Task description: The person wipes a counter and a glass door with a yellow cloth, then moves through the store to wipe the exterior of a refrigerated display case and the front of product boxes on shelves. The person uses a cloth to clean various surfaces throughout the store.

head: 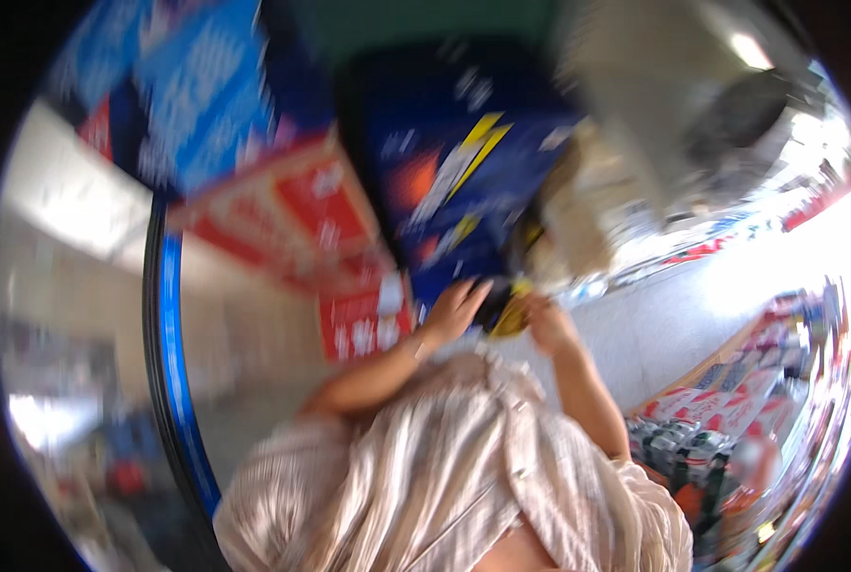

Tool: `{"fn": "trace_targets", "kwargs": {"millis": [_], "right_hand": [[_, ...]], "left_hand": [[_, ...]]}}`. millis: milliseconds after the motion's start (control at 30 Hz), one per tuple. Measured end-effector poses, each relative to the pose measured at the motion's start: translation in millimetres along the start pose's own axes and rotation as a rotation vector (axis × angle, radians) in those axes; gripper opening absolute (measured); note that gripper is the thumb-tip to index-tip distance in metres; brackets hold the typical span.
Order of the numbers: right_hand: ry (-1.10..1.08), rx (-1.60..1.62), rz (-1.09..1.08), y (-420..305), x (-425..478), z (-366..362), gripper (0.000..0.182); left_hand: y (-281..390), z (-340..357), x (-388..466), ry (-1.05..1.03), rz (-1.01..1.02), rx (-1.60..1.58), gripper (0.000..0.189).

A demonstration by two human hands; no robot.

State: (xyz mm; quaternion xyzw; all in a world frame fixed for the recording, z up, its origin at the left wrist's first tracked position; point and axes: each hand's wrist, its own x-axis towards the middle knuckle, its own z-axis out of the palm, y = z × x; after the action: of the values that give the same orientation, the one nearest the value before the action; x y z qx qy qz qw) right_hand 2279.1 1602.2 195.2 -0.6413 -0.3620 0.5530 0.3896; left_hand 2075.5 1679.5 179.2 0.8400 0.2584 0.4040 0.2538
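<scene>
My left hand (455,312) reaches forward with its fingers against a small dark item with yellow (495,300), just in front of my body. On the item's other side, my right hand (548,323) has its fingers at a crinkled yellow packet (513,313). Blur hides whether these are one thing and how firmly my left fingers hold it. Beyond both hands stand dark blue printed boxes (468,171) with yellow stripes and an orange patch.
Red and cream cartons (290,214) adjoin the blue boxes on the left, below light-blue packaging (204,93). A blue-edged dark frame (172,343) runs down the left. Shelves of packaged goods (726,407) line the right. A beige bundle (575,207) lies beyond my right hand.
</scene>
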Motion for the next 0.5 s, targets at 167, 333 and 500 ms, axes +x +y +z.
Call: {"fn": "trace_targets", "kwargs": {"millis": [167,333,500], "right_hand": [[0.089,0.445,0.289,67.5,-31.2,-26.6,0.022],[-0.020,0.392,0.465,106.7,-27.7,-48.1,0.019],[-0.234,0.174,0.410,82.4,5.7,-17.6,0.021]], "left_hand": [[29.1,44.9,-45.1,0.008,-0.629,-0.225,0.038],[-17.0,40.4,-121.3,0.415,-1.037,-0.103,0.047],[-53.8,-19.8,-151.3,0.223,-0.946,0.192,0.050]]}}
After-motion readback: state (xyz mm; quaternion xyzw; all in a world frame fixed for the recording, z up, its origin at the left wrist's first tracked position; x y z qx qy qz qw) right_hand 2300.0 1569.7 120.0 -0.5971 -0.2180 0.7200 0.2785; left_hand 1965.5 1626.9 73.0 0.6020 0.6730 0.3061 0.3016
